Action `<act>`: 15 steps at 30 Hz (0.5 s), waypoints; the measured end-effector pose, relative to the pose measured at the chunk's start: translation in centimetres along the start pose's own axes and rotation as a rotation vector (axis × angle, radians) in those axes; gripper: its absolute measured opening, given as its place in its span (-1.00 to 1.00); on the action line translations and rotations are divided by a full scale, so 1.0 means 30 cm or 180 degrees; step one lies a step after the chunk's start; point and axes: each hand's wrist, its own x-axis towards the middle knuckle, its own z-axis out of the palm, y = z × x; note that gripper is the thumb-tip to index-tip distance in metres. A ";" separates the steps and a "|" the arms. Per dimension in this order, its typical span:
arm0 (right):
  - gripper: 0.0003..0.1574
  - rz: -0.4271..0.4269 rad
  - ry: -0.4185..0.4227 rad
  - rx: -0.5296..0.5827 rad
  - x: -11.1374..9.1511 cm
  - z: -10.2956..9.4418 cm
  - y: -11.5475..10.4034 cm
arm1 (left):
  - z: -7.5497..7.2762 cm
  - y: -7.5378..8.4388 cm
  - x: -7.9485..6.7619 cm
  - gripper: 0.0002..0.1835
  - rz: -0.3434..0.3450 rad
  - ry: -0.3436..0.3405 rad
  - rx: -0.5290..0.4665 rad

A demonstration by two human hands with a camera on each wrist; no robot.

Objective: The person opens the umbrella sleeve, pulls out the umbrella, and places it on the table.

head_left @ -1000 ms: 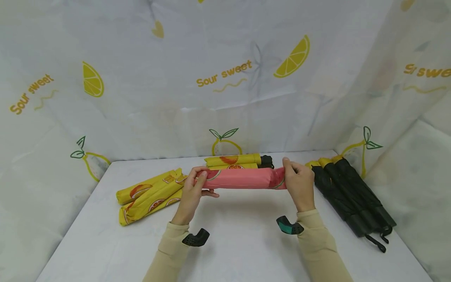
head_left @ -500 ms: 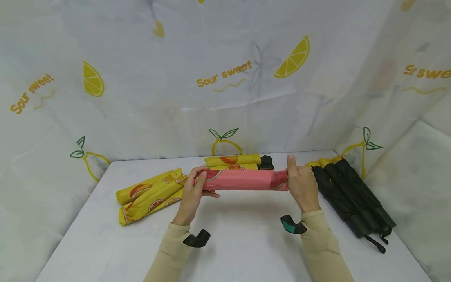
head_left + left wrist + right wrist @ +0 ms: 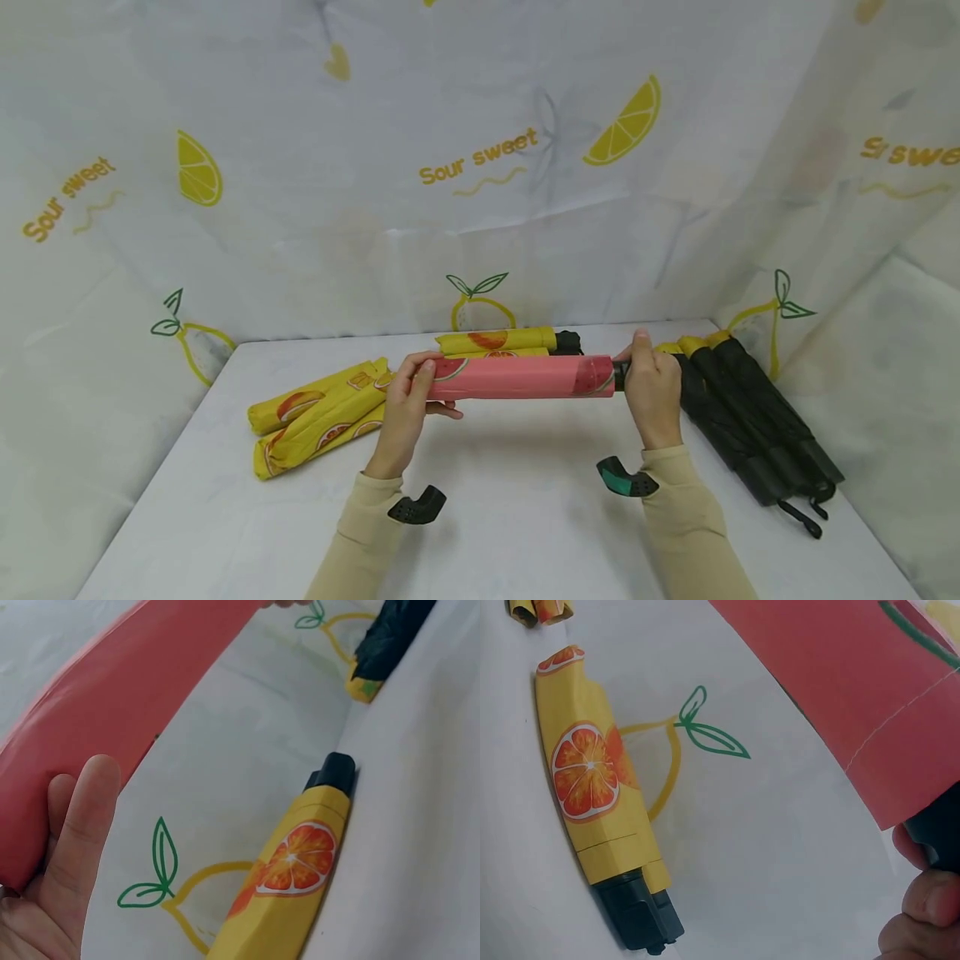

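Observation:
A folded umbrella in a pink sleeve (image 3: 517, 377) with watermelon-slice prints is held level above the table. My left hand (image 3: 405, 408) grips the sleeve's left end; in the left wrist view, fingers (image 3: 88, 806) curl up along the pink cloth. At the other end, the black umbrella handle (image 3: 619, 376) sticks out of the sleeve, and my right hand (image 3: 654, 396) grips it. The right wrist view shows curled fingers (image 3: 934, 900) round this black handle (image 3: 939, 832), just past the sleeve's stitched edge. Most of the umbrella is hidden inside the sleeve.
Several yellow sleeves (image 3: 326, 417) with orange-slice prints lie on the white table (image 3: 517, 517) at left. Behind the pink sleeve are two yellow-sleeved umbrellas (image 3: 495, 340) with black handles. At right, three black folded umbrellas (image 3: 750, 408) with yellow ends lie side by side.
The right hand has moved right from the sleeve's end, its grip now on the black handle, which shows between hand and sleeve. The left hand keeps its hold, almost unmoved.

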 end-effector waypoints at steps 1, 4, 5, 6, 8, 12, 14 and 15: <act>-0.07 0.0003 0.0000 -0.0009 0.000 0.000 0.000 | -0.001 0.002 0.000 -0.63 0.0006 0.0003 0.0003; -0.08 0.0013 -0.0003 -0.0024 0.000 -0.002 0.000 | -0.002 0.006 0.001 -0.63 -0.0006 -0.0001 0.0011; -0.08 0.0016 0.0005 -0.0016 -0.001 -0.002 0.000 | -0.003 0.007 0.001 -0.64 -0.0016 0.0003 0.0012; -0.08 0.0018 0.0020 0.0000 -0.001 -0.003 -0.001 | -0.004 0.007 0.001 -0.64 -0.0017 0.0013 0.0013; -0.09 0.0024 0.0060 0.0022 0.001 -0.004 -0.003 | -0.006 0.007 0.001 -0.64 -0.0021 0.0036 0.0010; -0.13 0.0030 0.0127 0.0054 0.004 -0.005 -0.005 | -0.011 0.011 0.000 -0.64 -0.0004 0.0080 0.0006; -0.14 0.0023 0.0133 0.0060 0.004 -0.004 -0.007 | -0.013 0.013 0.000 -0.64 -0.0004 0.0082 0.0012; -0.13 0.0016 0.0145 0.0064 0.004 -0.003 -0.008 | -0.014 0.015 -0.001 -0.64 -0.0005 0.0083 0.0011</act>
